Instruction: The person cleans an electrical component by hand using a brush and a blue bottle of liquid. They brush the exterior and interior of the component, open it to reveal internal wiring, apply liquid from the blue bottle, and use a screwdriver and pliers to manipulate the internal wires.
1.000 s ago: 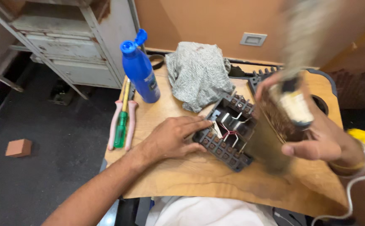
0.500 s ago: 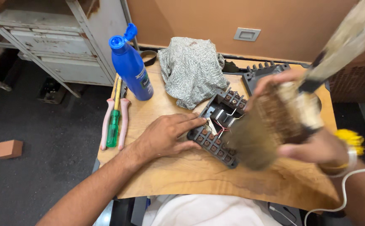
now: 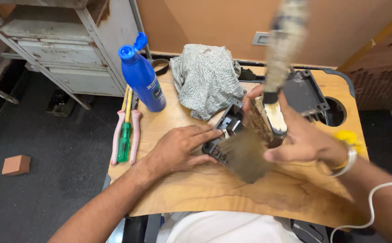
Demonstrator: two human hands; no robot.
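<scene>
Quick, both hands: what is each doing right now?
Left hand: open, flat, pressing the dark plastic housing.
Right hand: closed grip on the brush.

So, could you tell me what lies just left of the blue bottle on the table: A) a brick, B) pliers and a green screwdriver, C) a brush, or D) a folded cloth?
B: the pliers and green screwdriver lie by the table's left edge, beside the bottle.

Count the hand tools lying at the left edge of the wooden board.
2. A green-handled screwdriver lies beside the blue bottle, and pink-handled pliers lie around it, one handle on each side. More could be hidden under the cloth.
</scene>
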